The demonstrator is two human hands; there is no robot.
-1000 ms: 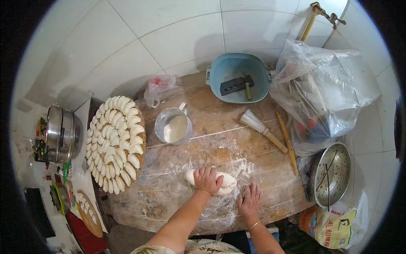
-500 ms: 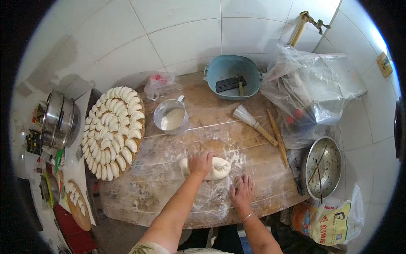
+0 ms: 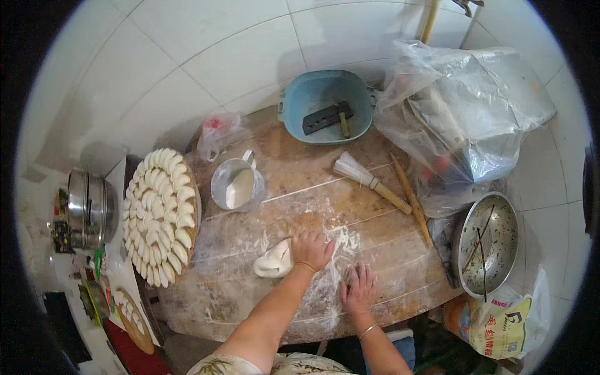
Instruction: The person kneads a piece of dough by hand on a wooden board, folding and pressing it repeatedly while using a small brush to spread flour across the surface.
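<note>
A lump of white dough [image 3: 272,261] rests on the floury wooden table, its right part covered by my left hand [image 3: 310,251]. That hand bears down on the dough with the fingers bent over its far side and the thumb out to the right. My right hand [image 3: 359,290] lies palm down on the table, fingers a little apart, to the right of the dough and not touching it. Loose flour [image 3: 340,240] is scattered around both hands.
At left stands a round board of dumplings [image 3: 159,215]. Behind are a flour cup [image 3: 237,184] and a blue basin [image 3: 325,134] with a grater-like tool. A brush [image 3: 373,181], a rolling pin [image 3: 410,199], a plastic-covered box [image 3: 462,106] and a metal bowl [image 3: 489,244] with chopsticks line the right.
The dough, stretched long before, is now a shorter lump showing left of my left hand, which has moved slightly right. My right hand stays flat. The whole view has tilted and shifted.
</note>
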